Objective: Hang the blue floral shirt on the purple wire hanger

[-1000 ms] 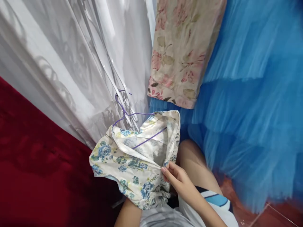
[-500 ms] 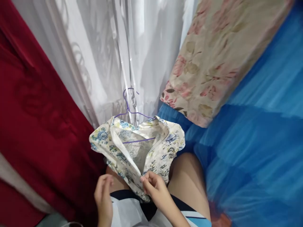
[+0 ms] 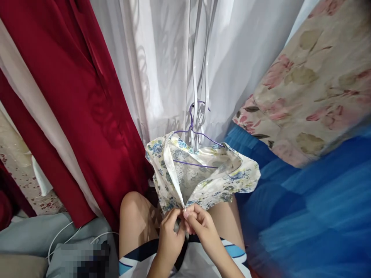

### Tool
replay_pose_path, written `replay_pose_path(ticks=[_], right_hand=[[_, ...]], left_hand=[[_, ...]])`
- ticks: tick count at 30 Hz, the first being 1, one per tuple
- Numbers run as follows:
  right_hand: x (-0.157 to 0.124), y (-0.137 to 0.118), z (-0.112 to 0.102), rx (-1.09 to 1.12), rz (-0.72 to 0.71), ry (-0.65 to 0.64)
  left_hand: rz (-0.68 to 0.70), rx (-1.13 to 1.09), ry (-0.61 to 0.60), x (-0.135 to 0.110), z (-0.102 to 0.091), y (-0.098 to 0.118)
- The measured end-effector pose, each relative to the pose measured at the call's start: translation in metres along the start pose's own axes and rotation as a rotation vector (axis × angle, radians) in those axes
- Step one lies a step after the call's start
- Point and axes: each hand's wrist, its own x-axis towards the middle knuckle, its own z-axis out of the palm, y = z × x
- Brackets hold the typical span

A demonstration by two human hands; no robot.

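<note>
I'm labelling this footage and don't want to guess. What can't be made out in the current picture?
Head view:
Any fastening at the neckline of the blue-flowered garment: covered by the left hand and right hand.
The garment's lower part: mostly hidden behind both hands.
The ends of the purple hanger: inside the garment.
The blue layered cloth: blurred, cut off by the right edge.
A dark thing, lower left: pixelated.

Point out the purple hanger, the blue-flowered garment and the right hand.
Purple hanger [image 3: 191, 124], head view: the neck below its hook.
Blue-flowered garment [image 3: 223, 182], head view: the front, right of its neckline opening.
Right hand [image 3: 202, 223], head view: the middle of the hand.
</note>
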Motion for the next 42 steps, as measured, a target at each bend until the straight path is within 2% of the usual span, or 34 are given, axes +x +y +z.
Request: replay_pose_path(ticks=[5, 10, 14, 17, 21, 23, 26, 28, 32, 35, 37, 39, 42], right_hand=[[0.003, 0.003, 0.002, 0.027, 0.014, 0.127], [-0.015, 0.004, 0.0, 0.076, 0.03, 0.328], [-0.017, -0.018, 0.006, 0.074, -0.03, 0.453], [0.001, -0.054, 0.008, 0.022, -0.104, 0.481], [0.043, -0.11, 0.001, -0.076, -0.201, 0.446], [0.063, -0.134, -0.002, -0.093, -0.253, 0.411], [0.082, -0.156, -0.003, -0.064, -0.32, 0.368], [0.086, -0.16, -0.002, -0.045, -0.333, 0.338], [0.075, -0.149, -0.001, -0.025, -0.311, 0.303], [0.063, -0.138, -0.002, -0.076, -0.319, 0.286], [0.057, -0.135, -0.002, -0.12, -0.339, 0.284], [0.053, -0.135, -0.003, -0.136, -0.363, 0.293], [0.05, -0.14, -0.005, -0.11, -0.386, 0.291]], left_hand=[[-0.003, -0.076, -0.135, 0.005, 0.007, -0.01], [0.019, -0.148, -0.334, 0.002, 0.015, -0.016], [0.058, -0.18, -0.427, -0.003, 0.019, -0.018], [0.072, -0.153, -0.408, -0.011, 0.03, -0.021], [0.003, -0.151, -0.269, -0.019, 0.056, -0.019], [-0.024, -0.158, -0.236, -0.021, 0.068, -0.015], [-0.043, -0.182, -0.229, -0.024, 0.077, -0.013], [-0.054, -0.188, -0.206, -0.025, 0.077, -0.017], [-0.036, -0.155, -0.256, -0.017, 0.062, -0.028], [0.013, -0.136, -0.247, 0.007, 0.038, -0.018], [0.079, -0.137, -0.144, 0.033, 0.016, 0.003], [0.194, -0.122, 0.027, 0.065, -0.007, 0.034], [0.455, -0.068, 0.108, 0.113, -0.036, 0.084]])
